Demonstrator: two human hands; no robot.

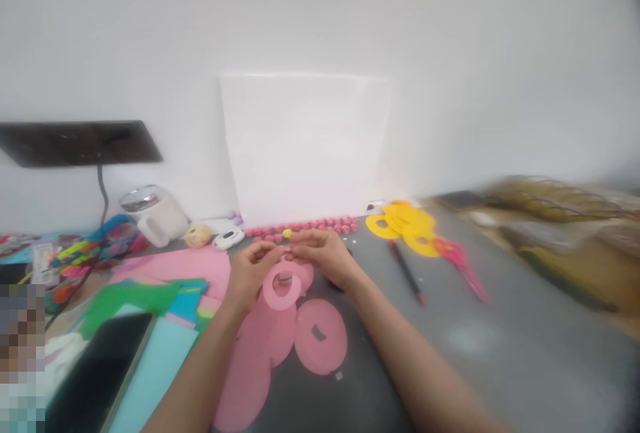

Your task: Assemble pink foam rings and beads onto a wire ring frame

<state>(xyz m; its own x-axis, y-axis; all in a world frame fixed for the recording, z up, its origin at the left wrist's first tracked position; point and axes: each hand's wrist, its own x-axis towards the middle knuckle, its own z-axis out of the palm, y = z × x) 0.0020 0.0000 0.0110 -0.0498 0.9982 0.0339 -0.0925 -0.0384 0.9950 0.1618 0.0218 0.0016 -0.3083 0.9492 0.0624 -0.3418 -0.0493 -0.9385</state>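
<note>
Close together over the table, my left hand (pixel 253 271) and my right hand (pixel 324 256) pinch at the top of a pink paper ring (pixel 282 303). The ring hangs below the fingertips, its round hole facing me. What exactly lies between the fingertips is blurred. Behind and below it are larger pink paper pieces (pixel 245 369) with rounded outlines. A pink paper disc (pixel 327 353) with a small dark slit in its middle lies beside them, below my right hand.
A white board (pixel 307 146) leans on the wall behind rows of small pink pieces (pixel 345 225). Yellow paper rings (pixel 407 219), pink scissors (pixel 463 266) and a black pen (pixel 407 274) lie at right. A phone (pixel 103 373), coloured sheets (pixel 133 303) and a white mug (pixel 163 213) are at left.
</note>
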